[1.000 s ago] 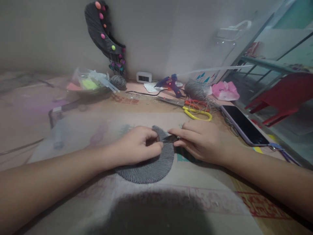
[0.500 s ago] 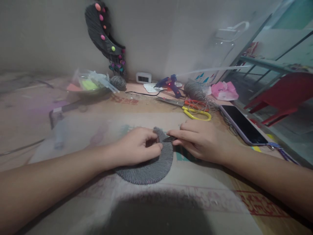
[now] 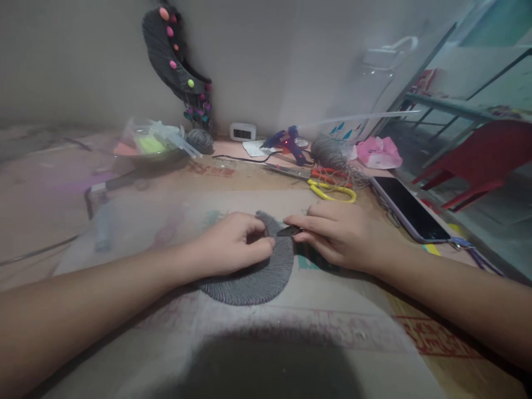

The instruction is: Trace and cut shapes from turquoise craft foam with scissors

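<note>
A flat grey piece wrapped in yarn (image 3: 257,280), shaped like a half disc, lies on cardboard (image 3: 332,338) in front of me. My left hand (image 3: 233,244) rests on its top left, fingers curled and pressing it down. My right hand (image 3: 338,235) lies at its right edge, thumb and forefinger pinched on a small dark tool (image 3: 290,230) whose tip points at the piece's rim. What the tool is I cannot make out.
Behind lie yellow-handled scissors (image 3: 332,191), orange-handled scissors (image 3: 330,174), a blue glue gun (image 3: 288,142), grey yarn balls (image 3: 328,152), a pink bag (image 3: 378,153) and a phone (image 3: 405,208). A dark beaded feather shape (image 3: 174,61) leans on the wall. A plastic bag (image 3: 152,143) sits at left.
Both hands and the grey piece keep their places; only the view has shifted slightly. The right hand's pinch on the dark tool is unchanged.
</note>
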`<state>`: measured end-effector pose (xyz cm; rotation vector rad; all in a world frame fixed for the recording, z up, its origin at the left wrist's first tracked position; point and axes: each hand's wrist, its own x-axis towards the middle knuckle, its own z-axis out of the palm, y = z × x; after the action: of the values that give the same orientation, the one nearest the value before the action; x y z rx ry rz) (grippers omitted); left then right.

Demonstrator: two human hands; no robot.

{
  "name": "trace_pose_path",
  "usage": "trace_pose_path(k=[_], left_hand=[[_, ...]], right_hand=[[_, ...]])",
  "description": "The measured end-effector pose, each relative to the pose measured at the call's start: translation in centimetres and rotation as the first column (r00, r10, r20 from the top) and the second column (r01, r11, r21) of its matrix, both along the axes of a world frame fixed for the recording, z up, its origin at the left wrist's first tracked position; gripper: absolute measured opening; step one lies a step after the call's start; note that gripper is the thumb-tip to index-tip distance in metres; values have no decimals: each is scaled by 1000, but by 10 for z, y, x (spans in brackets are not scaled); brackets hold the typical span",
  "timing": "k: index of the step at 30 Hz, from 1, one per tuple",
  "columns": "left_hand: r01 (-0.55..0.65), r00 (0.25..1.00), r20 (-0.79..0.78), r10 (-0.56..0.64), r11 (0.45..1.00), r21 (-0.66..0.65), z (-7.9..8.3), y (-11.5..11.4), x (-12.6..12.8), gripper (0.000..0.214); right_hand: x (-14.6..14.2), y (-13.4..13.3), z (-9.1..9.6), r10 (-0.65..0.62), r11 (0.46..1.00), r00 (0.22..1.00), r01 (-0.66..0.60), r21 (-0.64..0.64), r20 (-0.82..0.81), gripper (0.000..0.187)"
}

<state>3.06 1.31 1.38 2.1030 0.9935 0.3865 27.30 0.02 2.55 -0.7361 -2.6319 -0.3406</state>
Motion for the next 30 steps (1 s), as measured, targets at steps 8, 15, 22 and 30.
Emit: trace_pose_path(k=[8, 15, 22, 30], left_hand=[[-14, 999, -29, 14, 1000, -1, 1, 1, 2, 28], [10, 999, -47, -9, 1000, 8, -1, 0, 2, 27], [3, 1000, -21, -3, 1000, 6, -2, 3, 1, 27], [-13, 1000, 14, 13, 999, -32, 0, 2, 1, 26]], right_hand=[[-1, 2, -4, -6, 998, 1000, 5, 63, 13, 40], [-3, 0, -2, -1, 997, 1000, -2, 72, 28, 39], [-2, 1, -2, 5, 1000, 999, -6, 29, 37, 40], [0, 1, -4, 1, 1000, 1000, -1, 4, 4, 43]])
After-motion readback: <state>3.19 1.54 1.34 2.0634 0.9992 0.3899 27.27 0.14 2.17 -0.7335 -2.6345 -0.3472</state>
